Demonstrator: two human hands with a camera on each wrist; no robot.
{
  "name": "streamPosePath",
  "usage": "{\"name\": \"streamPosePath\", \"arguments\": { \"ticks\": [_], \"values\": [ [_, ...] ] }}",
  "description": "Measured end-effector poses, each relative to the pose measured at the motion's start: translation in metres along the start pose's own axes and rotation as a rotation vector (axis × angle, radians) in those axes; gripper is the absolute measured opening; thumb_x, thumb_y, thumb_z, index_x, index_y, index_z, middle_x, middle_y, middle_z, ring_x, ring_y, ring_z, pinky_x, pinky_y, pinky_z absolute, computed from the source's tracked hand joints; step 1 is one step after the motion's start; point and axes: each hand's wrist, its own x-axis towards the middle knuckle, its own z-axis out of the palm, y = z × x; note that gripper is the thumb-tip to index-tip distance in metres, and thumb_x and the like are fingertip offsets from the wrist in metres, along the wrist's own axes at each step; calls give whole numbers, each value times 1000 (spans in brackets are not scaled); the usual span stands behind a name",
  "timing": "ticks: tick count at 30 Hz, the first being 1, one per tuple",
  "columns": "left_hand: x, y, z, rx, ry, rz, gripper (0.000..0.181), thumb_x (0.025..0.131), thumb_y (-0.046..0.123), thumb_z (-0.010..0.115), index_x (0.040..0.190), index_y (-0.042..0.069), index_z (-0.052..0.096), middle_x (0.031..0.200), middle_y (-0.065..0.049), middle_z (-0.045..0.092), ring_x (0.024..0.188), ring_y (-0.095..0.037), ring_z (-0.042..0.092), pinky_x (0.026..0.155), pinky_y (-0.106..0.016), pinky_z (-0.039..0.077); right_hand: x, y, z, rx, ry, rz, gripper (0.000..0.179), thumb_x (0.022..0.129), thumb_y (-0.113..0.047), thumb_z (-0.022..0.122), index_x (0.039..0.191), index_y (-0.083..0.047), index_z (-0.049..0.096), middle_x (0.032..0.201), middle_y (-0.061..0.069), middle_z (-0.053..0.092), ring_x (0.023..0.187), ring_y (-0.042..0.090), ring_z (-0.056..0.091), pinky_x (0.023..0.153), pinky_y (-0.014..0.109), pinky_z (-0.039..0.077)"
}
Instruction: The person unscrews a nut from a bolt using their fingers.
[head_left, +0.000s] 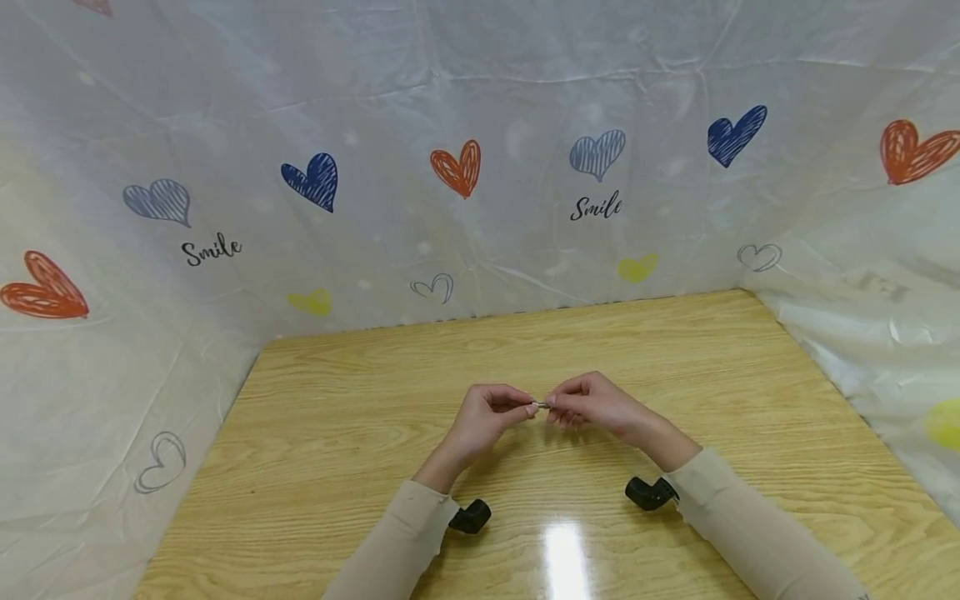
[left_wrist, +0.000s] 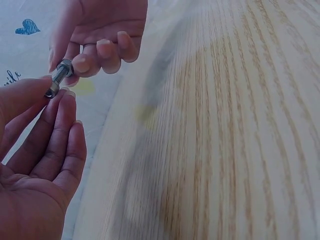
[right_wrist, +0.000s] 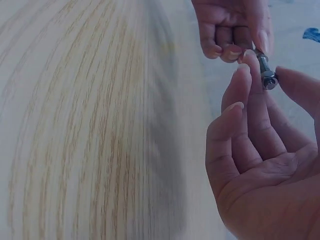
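A small metal bolt (left_wrist: 58, 76) is held up between both hands, its threaded shank showing in the left wrist view. My left hand (head_left: 482, 419) pinches the bolt's head end between thumb and fingertips. On the bolt's other end sits a hex nut (right_wrist: 269, 80), the shank's tip showing through its middle. The thumb and fingers of my right hand (head_left: 597, 406) pinch this nut from its sides. Both hands are above the wooden table, fingertips facing each other, with the lower fingers of the right loosely bent.
The wooden table (head_left: 337, 450) spreads around and under the hands. A white sheet (head_left: 517, 242) printed with hearts and the word Smile hangs behind it and along both sides. Black wrist-camera mounts (head_left: 471, 517) stick out from the beige sleeves.
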Motion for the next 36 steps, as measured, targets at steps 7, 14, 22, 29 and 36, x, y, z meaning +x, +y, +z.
{"name": "streamPosePath", "arguments": {
  "ticks": [7,14,22,29,36],
  "values": [
    [0,-2,0,-9,2,-10,15,95,12,76,106,3,78,103,-10,75,98,-34,71,87,-52,58,-1,1,0,10,-14,-29,29,102,-19,67,119,4,67,101,25,68,81,33,65,67,36,55],
    [0,0,0,-42,11,-25,14,95,5,73,106,-2,77,101,-12,75,101,-46,68,89,-60,55,-3,-2,-1,28,12,-11,34,103,-24,65,125,3,65,108,25,67,82,27,66,69,36,54],
    [0,1,0,-39,10,-24,14,95,6,74,106,-2,77,103,-13,75,102,-47,68,89,-61,54,-3,-5,-1,2,23,-4,32,107,-26,58,119,2,70,99,16,74,87,38,69,68,34,55],
    [0,-1,-1,-27,12,-12,15,94,10,76,106,2,78,103,-10,75,98,-37,71,88,-55,57,-3,-5,-3,25,12,-22,27,104,-19,63,118,3,69,104,22,73,80,26,69,67,33,55],
    [1,0,-1,-40,9,-16,14,94,10,76,105,1,78,101,-10,75,100,-42,69,88,-55,57,-2,-4,-5,31,29,1,49,103,-26,64,135,10,54,119,27,65,85,28,69,72,37,56]
  ]
}}
